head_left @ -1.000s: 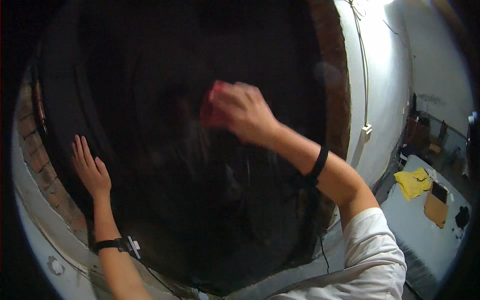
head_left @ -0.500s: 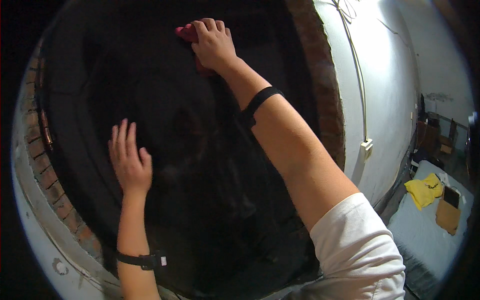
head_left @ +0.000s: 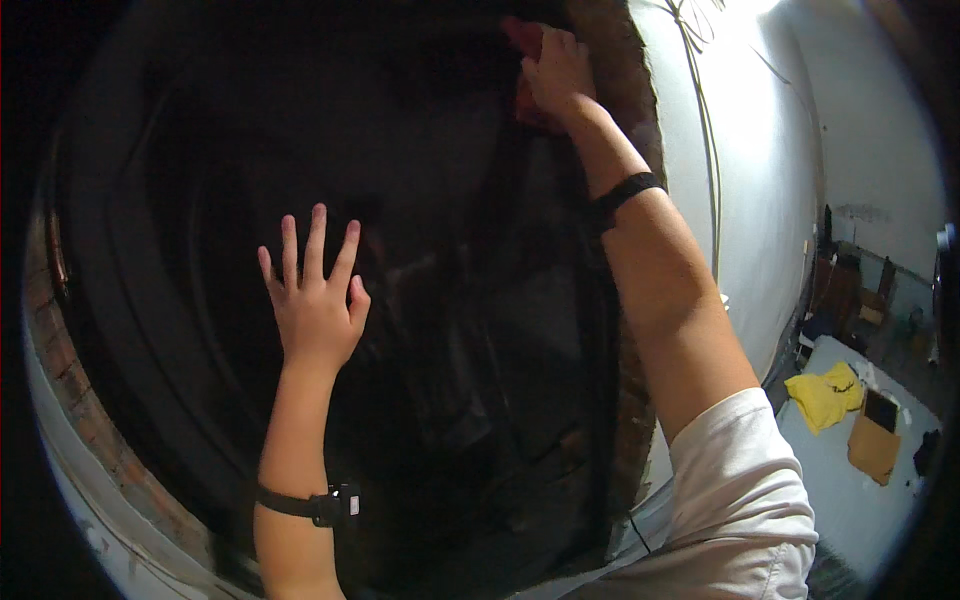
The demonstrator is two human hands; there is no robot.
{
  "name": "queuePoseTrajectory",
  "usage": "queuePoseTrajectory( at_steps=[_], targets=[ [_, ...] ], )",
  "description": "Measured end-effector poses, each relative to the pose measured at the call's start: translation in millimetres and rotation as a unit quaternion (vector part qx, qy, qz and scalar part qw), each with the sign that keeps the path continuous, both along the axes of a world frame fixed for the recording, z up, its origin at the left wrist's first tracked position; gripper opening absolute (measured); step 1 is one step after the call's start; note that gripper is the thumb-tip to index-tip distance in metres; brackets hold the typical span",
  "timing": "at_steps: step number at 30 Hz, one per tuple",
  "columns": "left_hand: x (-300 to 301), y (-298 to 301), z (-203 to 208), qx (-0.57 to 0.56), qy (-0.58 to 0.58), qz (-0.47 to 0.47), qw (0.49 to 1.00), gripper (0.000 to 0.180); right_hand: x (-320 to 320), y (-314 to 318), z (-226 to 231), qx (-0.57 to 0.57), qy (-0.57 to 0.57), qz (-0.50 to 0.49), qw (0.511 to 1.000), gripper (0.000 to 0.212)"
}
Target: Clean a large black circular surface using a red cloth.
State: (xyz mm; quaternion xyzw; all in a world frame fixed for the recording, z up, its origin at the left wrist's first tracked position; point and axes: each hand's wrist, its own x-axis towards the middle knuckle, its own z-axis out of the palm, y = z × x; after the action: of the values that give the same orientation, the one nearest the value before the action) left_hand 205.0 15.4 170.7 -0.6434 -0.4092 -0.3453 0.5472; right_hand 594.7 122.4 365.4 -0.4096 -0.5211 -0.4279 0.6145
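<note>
In the head view, the one view there is, the right hand (head_left: 562, 72) is stretched high towards one o'clock, with the red rag (head_left: 523, 36) in its grasp. The fingers are bent over the rag, gathered rather than splayed, and a bit of it pokes out towards eleven o'clock while a fold hangs below the palm. It lies up by the edge of the big dark panel (head_left: 430, 170), just beside the bricks (head_left: 615, 70).

The left hand (head_left: 318, 310) sits around nine o'clock, fingers spread wide and pointing to twelve, holding nothing; from here I can't tell whether the palm actually touches the panel.

Off at two o'clock a cord (head_left: 712, 150) runs down the white wall (head_left: 755, 180); between three and four, a yellow cloth (head_left: 822, 395) lies near some cardboard (head_left: 872, 450).

To my eye the step in hand is a wipe along the panel's upper edge. I'd say a further stroke calls for the rag pressed flat and steered clear of the rough bricks
</note>
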Motion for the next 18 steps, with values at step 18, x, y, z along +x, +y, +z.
queuePoseTrajectory(
  at_steps=[18],
  targets=[
    [4,9,-1,0.032,0.004,-0.025,0.999,0.074,-119,-10,27,0.176,-0.180,0.112,0.961,0.052]
  ],
)
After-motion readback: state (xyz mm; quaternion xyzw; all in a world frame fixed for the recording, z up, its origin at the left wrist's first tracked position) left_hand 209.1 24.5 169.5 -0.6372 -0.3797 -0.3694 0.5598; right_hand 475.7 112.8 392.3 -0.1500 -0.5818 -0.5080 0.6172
